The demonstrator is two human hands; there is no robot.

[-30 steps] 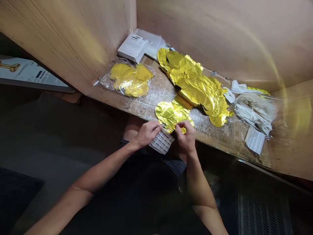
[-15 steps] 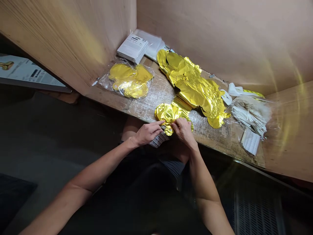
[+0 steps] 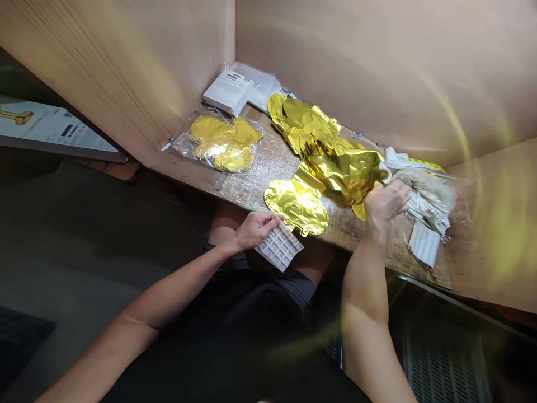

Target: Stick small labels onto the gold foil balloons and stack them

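Observation:
In my left hand (image 3: 257,229) is a small white sheet of printed stickers (image 3: 279,246), pinched between thumb and fingers over my lap. Just beyond it, a flat gold foil balloon (image 3: 297,206) lies at the bench's front edge, its near tip partly behind the sheet. My right hand (image 3: 386,200) is closed at the right end of the gold foil balloon pile (image 3: 323,131). The foil of one balloon (image 3: 356,170) stretches up to its fingers, which seem to grip the edge; the fingertips are partly hidden.
A clear bag of gold foil balloons (image 3: 226,143) lies left on the wooden bench (image 3: 247,187). Behind it stands a stack of white printed cards (image 3: 229,89). To the right are a bundle of thin white straws (image 3: 430,204) and a small white packet (image 3: 423,243). Wooden panels enclose the bench.
My right hand has left the front balloon and moved right to the pile, where foil now stretches towards it. The front balloon lies flatter, and more of the sticker sheet shows.

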